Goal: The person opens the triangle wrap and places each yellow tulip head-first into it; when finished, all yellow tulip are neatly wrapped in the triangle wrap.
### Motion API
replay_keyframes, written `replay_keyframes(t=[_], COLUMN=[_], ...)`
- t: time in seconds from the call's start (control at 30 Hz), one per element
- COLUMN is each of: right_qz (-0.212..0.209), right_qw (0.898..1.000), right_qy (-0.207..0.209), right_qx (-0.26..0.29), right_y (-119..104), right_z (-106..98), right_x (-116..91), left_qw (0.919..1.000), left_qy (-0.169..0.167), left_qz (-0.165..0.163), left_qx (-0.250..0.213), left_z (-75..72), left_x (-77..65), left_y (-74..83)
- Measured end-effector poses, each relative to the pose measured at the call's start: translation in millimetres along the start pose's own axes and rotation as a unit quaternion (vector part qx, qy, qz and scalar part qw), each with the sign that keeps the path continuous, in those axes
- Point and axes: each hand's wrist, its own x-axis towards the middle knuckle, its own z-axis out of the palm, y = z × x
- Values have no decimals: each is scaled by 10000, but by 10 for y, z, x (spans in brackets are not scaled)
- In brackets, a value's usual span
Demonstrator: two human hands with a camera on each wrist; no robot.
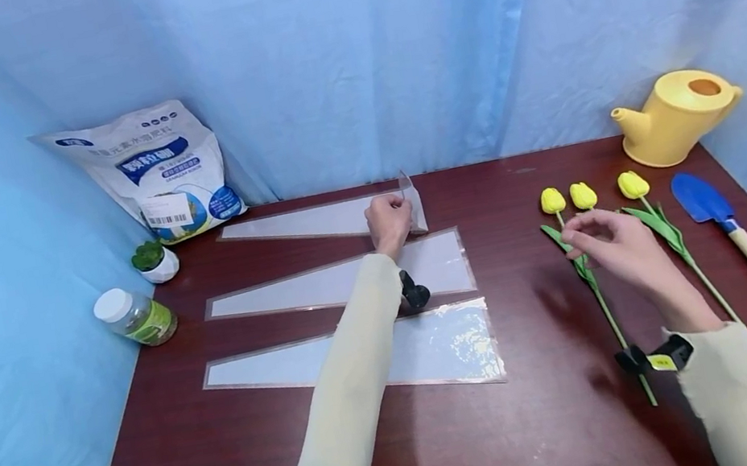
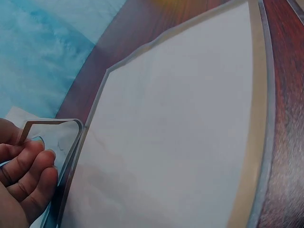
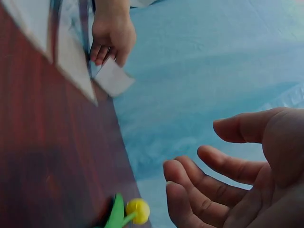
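Three long tapering laminated white sheets lie side by side on the table. At the wide end of the back sheet (image 1: 320, 219), my left hand (image 1: 390, 222) pinches the edge, and that end is bent up off the table. The left wrist view shows fingers and thumb (image 2: 28, 164) on its clear border. The middle sheet (image 1: 351, 279) and the front sheet (image 1: 435, 341) lie flat, partly covered by my left sleeve. My right hand (image 1: 613, 244) hovers over the yellow tulips (image 1: 584, 195), fingers loosely bent and apart, holding nothing.
At the back left stand a fertilizer bag (image 1: 151, 170), a small potted succulent (image 1: 158, 260) and a white-capped jar (image 1: 137, 317). A yellow watering can (image 1: 674, 120) is at the back right, with a blue trowel (image 1: 727, 222) before it. Blue curtains (image 1: 347, 66) border the table.
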Motion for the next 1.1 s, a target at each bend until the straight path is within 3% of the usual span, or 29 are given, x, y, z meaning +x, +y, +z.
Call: replay_keyframes(t=[0.23, 0.37, 0.5, 0.9, 1.1], right_qz=[-62, -33, 150, 638, 456], right_qw=[9999, 9980, 9959, 9887, 9829], right_qy=[33, 242, 186, -398, -525], right_qx=[-111, -579, -870, -1301, -1702], right_y=[276, 373, 461, 631, 657], right_z=[-60, -69, -35, 78, 130], right_x=[-292, -417, -509, -590, -600], left_qw=[10000, 10000, 9999, 9998, 9998], left_qy=[-27, 52, 95, 118, 75], left_qz=[-4, 31, 57, 19, 72], left_qx=[-26, 5, 55, 151, 184], left_z=[5, 19, 29, -6, -9], left_x=[8, 16, 21, 13, 13], left_y=[-11, -21, -41, -53, -58])
